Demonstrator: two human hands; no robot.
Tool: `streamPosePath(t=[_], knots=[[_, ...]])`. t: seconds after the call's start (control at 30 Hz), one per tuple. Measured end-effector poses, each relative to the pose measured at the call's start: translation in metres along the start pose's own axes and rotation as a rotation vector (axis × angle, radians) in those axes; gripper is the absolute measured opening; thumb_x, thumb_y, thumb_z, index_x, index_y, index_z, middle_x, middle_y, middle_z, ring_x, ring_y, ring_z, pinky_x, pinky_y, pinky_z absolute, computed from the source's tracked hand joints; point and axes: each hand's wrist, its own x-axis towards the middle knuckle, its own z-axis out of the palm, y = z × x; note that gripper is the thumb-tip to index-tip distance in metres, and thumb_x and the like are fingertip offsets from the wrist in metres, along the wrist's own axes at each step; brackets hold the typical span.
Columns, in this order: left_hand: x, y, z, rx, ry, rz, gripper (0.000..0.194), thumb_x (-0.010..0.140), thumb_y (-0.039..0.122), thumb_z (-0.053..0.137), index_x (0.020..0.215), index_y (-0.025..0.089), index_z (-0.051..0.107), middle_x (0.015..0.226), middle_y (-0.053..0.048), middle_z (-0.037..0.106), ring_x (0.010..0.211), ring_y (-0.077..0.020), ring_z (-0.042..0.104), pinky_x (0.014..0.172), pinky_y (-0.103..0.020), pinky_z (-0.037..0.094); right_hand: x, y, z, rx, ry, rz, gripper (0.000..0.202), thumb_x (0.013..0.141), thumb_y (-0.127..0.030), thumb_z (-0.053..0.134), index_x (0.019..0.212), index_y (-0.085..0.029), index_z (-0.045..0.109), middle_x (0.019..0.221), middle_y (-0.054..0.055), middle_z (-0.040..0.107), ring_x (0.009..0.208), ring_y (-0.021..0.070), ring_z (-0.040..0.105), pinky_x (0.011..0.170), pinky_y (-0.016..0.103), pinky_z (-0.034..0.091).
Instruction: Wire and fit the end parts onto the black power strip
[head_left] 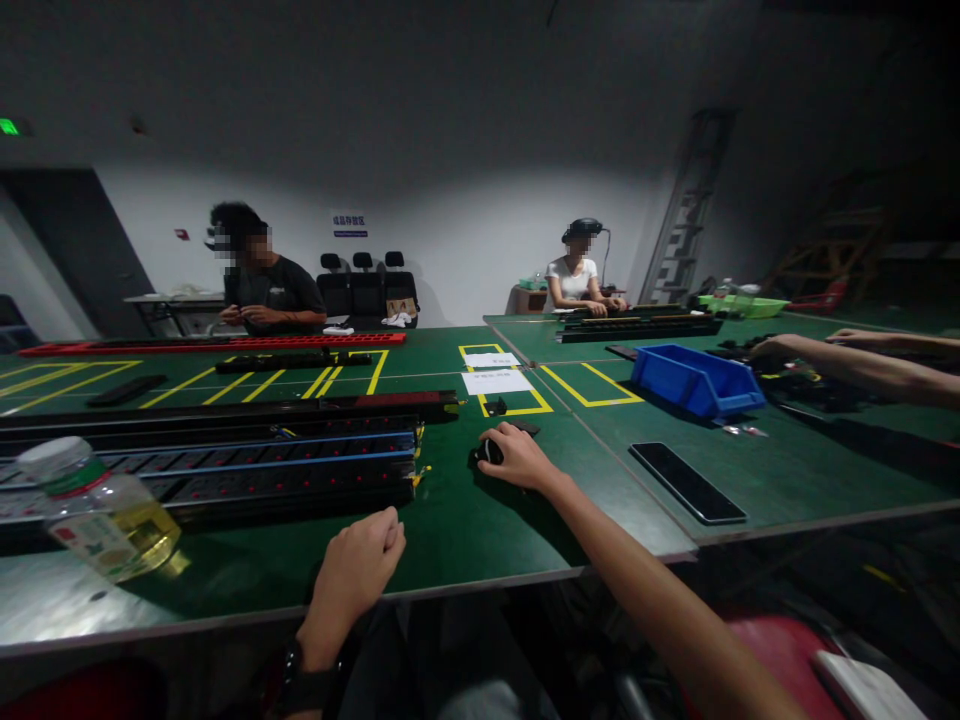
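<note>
My right hand [519, 458] reaches forward over the green table, its fingers closed round a small black rounded object [491, 452] with a pale edge. The hand covers most of that object. Just beyond it lie a flat dark piece [528, 427] and a small black part [496, 407]. Near the front edge of the table my left hand [364, 560] is curled into a fist; what it holds, if anything, is hidden. To its left are long black rails [300, 490] with blue strips and red dots, their ends facing my right hand.
A bottle of yellow liquid [105, 510] stands at the left. On the right are a phone [686, 482], a blue bin [696, 382] and a co-worker's hands [787, 350]. White paper labels [495, 381] lie ahead. Two people [274, 290] work across the table.
</note>
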Motion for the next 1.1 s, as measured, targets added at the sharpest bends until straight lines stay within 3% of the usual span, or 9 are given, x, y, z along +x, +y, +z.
streamPosePath(t=[0.13, 0.3, 0.37, 0.47, 0.57, 0.67, 0.9, 1.1], knots=[[0.001, -0.001, 0.001, 0.000, 0.005, 0.002, 0.027, 0.104, 0.027, 0.041, 0.077, 0.023, 0.046, 0.075, 0.000, 0.062, 0.069, -0.0169, 0.058, 0.064, -0.032, 0.024, -0.001, -0.001, -0.001, -0.010, -0.007, -0.001, 0.042, 0.088, -0.045, 0.072, 0.123, -0.021, 0.069, 0.110, 0.010, 0.065, 0.101, 0.0263, 0.061, 0.087, 0.037, 0.045], [0.002, -0.001, 0.001, -0.001, -0.005, 0.002, 0.028, 0.104, 0.027, 0.041, 0.077, 0.023, 0.043, 0.076, -0.001, 0.063, 0.070, -0.0170, 0.059, 0.065, -0.032, 0.024, 0.002, 0.003, -0.007, -0.018, 0.046, 0.042, 0.047, 0.095, -0.060, 0.063, 0.124, -0.024, 0.070, 0.111, 0.011, 0.068, 0.105, 0.0280, 0.063, 0.088, 0.038, 0.046], [0.001, 0.000, 0.000, -0.003, -0.010, -0.003, 0.028, 0.104, 0.027, 0.041, 0.076, 0.023, 0.042, 0.075, 0.000, 0.062, 0.069, -0.0168, 0.058, 0.064, -0.032, 0.023, 0.004, 0.011, -0.012, -0.030, 0.132, 0.157, 0.043, 0.101, -0.057, 0.054, 0.120, -0.023, 0.072, 0.108, 0.012, 0.071, 0.101, 0.0276, 0.066, 0.085, 0.037, 0.047], [0.000, 0.000, 0.000, -0.010, -0.008, -0.003, 0.029, 0.104, 0.027, 0.041, 0.076, 0.023, 0.041, 0.075, 0.000, 0.062, 0.069, -0.0168, 0.058, 0.064, -0.032, 0.023, 0.004, 0.030, -0.018, -0.089, 0.217, 0.423, 0.034, 0.106, -0.039, 0.046, 0.116, -0.021, 0.072, 0.108, 0.015, 0.074, 0.098, 0.0281, 0.070, 0.080, 0.036, 0.047], [0.000, -0.001, 0.001, -0.016, -0.003, 0.003, 0.028, 0.104, 0.027, 0.041, 0.076, 0.023, 0.043, 0.076, 0.000, 0.062, 0.069, -0.0167, 0.058, 0.065, -0.032, 0.024, 0.001, 0.049, -0.021, -0.126, 0.119, 0.658, 0.033, 0.102, -0.027, 0.046, 0.122, -0.018, 0.071, 0.115, 0.018, 0.075, 0.103, 0.0315, 0.072, 0.078, 0.036, 0.048], [0.000, -0.003, 0.002, -0.016, 0.001, 0.005, 0.027, 0.104, 0.027, 0.042, 0.077, 0.023, 0.045, 0.076, 0.000, 0.062, 0.070, -0.0164, 0.058, 0.065, -0.031, 0.024, -0.002, 0.059, -0.020, -0.140, -0.018, 0.770, 0.038, 0.102, -0.023, 0.041, 0.127, -0.017, 0.069, 0.122, 0.019, 0.074, 0.110, 0.0336, 0.071, 0.081, 0.037, 0.050], [0.001, -0.003, 0.002, -0.021, 0.008, 0.004, 0.027, 0.104, 0.027, 0.042, 0.077, 0.023, 0.046, 0.075, 0.001, 0.062, 0.069, -0.0162, 0.058, 0.063, -0.031, 0.024, 0.001, 0.051, -0.017, -0.166, -0.048, 0.718, 0.050, 0.109, -0.035, 0.025, 0.126, -0.017, 0.068, 0.123, 0.019, 0.074, 0.110, 0.0315, 0.072, 0.086, 0.037, 0.051], [0.002, -0.004, 0.004, -0.025, 0.020, 0.006, 0.028, 0.104, 0.028, 0.042, 0.076, 0.023, 0.044, 0.074, 0.001, 0.061, 0.068, -0.0161, 0.057, 0.063, -0.031, 0.024, 0.002, 0.045, -0.016, -0.136, -0.070, 0.655, 0.047, 0.109, -0.036, 0.027, 0.120, -0.020, 0.071, 0.124, 0.017, 0.074, 0.112, 0.0315, 0.071, 0.085, 0.036, 0.051]])
